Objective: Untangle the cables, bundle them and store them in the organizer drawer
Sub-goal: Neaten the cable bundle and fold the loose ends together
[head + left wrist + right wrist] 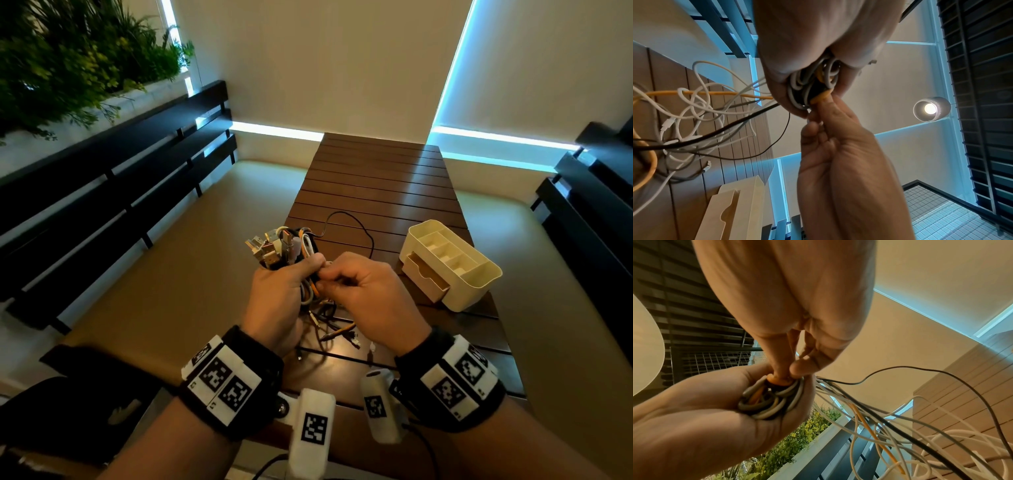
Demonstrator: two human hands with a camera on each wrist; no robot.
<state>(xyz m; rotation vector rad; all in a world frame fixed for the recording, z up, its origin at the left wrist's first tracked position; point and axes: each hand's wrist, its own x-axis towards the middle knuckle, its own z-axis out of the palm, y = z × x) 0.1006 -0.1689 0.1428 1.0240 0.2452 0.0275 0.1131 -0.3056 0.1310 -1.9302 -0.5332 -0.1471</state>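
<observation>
My left hand grips a folded bunch of cables above the slatted wooden table, with several plugs sticking up out of the fist. White, grey, black and orange loops fill its palm. My right hand meets it from the right and pinches the orange cable at the edge of the bunch. Loose cable tails hang down and lie tangled on the table under both hands. The cream organizer stands to the right, its small drawer pulled open.
A thin black cable loops across the table behind the hands. Beige bench seats with black slatted backrests flank the table on both sides. Plants fill the far left corner.
</observation>
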